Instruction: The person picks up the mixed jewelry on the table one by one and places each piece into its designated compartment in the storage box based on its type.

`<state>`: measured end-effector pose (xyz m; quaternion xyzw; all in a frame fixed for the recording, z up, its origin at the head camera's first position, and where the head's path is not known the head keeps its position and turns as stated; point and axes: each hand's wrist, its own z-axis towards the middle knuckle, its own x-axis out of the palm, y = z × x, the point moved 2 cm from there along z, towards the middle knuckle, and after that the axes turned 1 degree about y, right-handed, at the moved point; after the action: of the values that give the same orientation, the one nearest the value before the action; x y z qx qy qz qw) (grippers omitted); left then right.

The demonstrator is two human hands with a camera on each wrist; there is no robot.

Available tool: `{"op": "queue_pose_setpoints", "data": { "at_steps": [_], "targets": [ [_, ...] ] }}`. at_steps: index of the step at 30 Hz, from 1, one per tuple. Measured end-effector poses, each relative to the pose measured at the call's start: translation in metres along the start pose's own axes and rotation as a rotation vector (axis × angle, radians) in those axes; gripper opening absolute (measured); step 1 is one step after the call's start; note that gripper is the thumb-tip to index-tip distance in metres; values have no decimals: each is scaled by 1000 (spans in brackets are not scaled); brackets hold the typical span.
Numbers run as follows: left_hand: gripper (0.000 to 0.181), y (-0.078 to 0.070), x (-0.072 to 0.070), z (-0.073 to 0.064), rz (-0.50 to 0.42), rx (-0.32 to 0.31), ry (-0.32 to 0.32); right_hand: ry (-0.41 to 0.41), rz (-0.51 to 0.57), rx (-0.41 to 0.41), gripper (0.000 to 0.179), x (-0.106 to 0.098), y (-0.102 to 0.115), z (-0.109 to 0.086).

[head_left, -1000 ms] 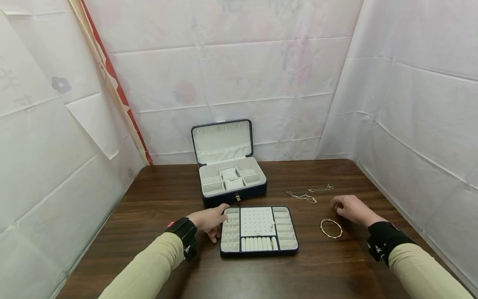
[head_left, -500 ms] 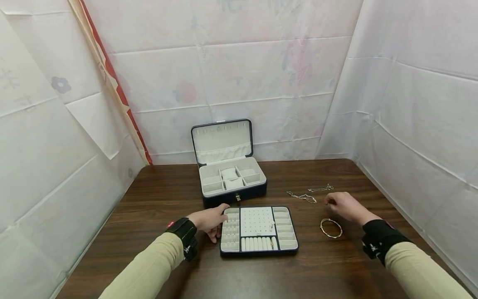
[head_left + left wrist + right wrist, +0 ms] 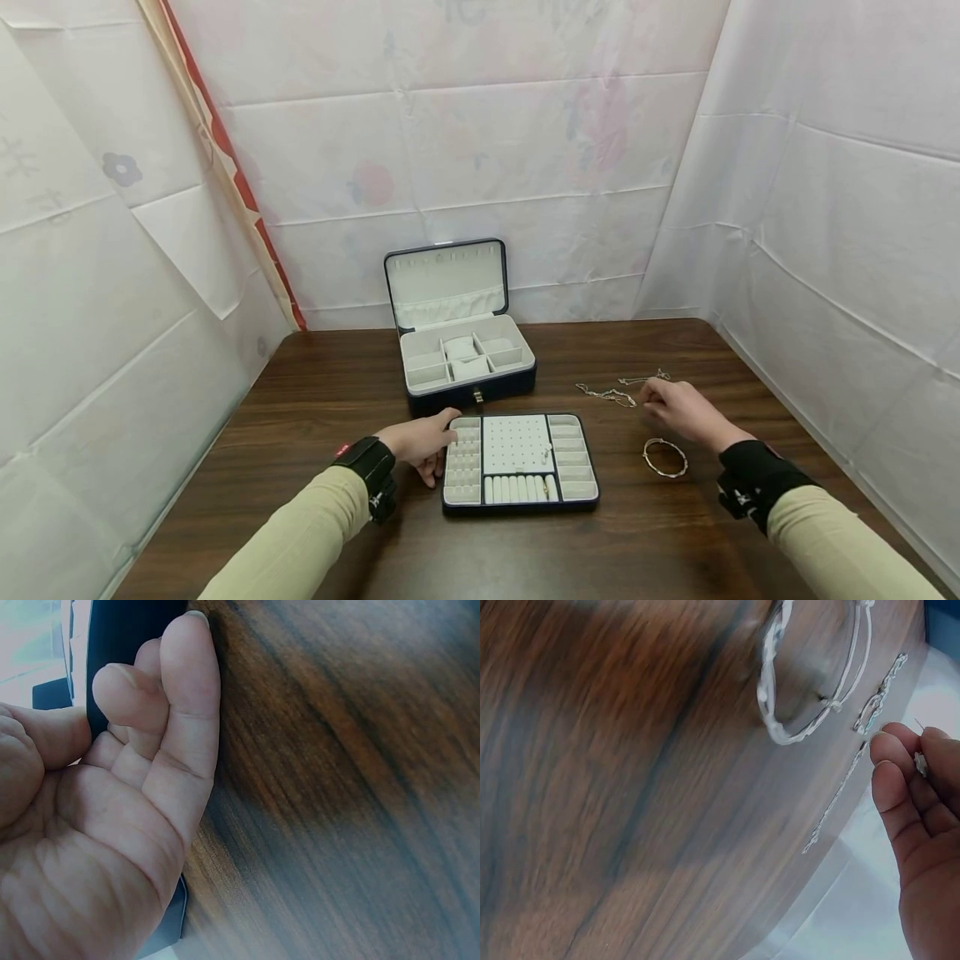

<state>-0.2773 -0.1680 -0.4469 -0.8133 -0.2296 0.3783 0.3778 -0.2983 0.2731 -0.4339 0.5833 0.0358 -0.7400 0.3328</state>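
My left hand (image 3: 422, 442) grips the left side of a navy jewelry tray (image 3: 517, 511) in the head view, thumb at its rim. In the left wrist view its fingers (image 3: 191, 682) lie curled along the tray's dark outer wall (image 3: 112, 641). My right hand (image 3: 686, 412) is above the table on the right, between the chains and a bangle (image 3: 665, 458). Its fingertips pinch a small silvery earring (image 3: 920, 763) with a thin post, seen in the right wrist view. A pearly earring (image 3: 547, 455) and a gold ring (image 3: 546, 492) sit in the tray.
Behind the tray stands an open jewelry box (image 3: 472, 387) with divided compartments and small cushions. One silver chain (image 3: 606, 394) lies right of the box, and another chain (image 3: 633, 381) is partly behind my right hand. White cloth (image 3: 480, 167) hangs around the table.
My right hand has moved left and slightly away from me, over toward the chains. The left hand and the tray have stayed put.
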Motion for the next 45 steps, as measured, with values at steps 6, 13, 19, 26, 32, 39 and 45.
{"op": "queue_pose_setpoints", "data": {
  "at_steps": [6, 13, 19, 26, 32, 39, 45],
  "targets": [
    [55, 1, 0, 0, 2, 1, -1, -11, 20, -11, 12, 0, 12, 4],
    [55, 1, 0, -1, 10, 4, 1, -35, -16, 2, 13, 0, 23, 8],
    [55, 0, 0, -1, 10, 1, 0, -29, 40, -6, 11, -1, 33, 11],
    [54, -1, 1, -1, 5, -2, -3, 3, 128, -44, 12, 0, 42, 16],
    [54, -2, 0, -1, 10, -2, -4, 64, 167, -12, 10, 1, 52, 20],
    [54, -2, 0, -2, 9, -5, -3, 57, 161, -55, 7, 5, 61, 23],
    [54, -1, 1, -1, 12, -6, -9, 54, 176, -99, 10, 6, 68, 26]
  ]
}}
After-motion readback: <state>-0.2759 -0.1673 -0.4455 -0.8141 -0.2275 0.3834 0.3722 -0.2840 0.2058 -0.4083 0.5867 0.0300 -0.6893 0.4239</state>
